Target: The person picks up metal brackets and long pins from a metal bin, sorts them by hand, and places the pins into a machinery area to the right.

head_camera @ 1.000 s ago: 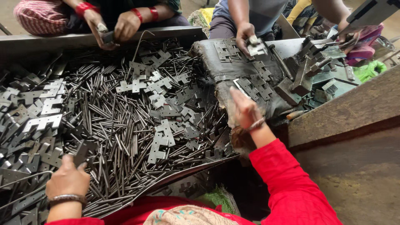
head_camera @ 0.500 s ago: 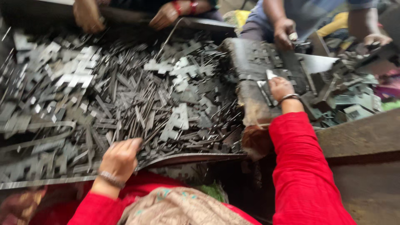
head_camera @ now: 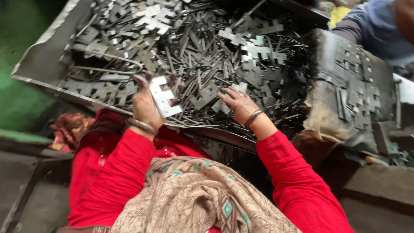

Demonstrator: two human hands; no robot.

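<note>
One big metal tray (head_camera: 41,51) takes up most of the view. It is full of dark metal bits, far too many to count: thin strips (head_camera: 194,47) and flat notched plates (head_camera: 254,49) all mixed up. Right of it sits one dark block (head_camera: 349,86) with a few more plates lying on top. Another person's blue sleeve (head_camera: 371,26) shows at the top right corner. Two arms in red sleeves reach in from below. The left hand (head_camera: 144,103) is closed around one shiny notched plate (head_camera: 164,99), lifted just above the pile near the tray's front edge. The right hand (head_camera: 239,103) lies open and flat on the pile, gripping nothing.
</note>
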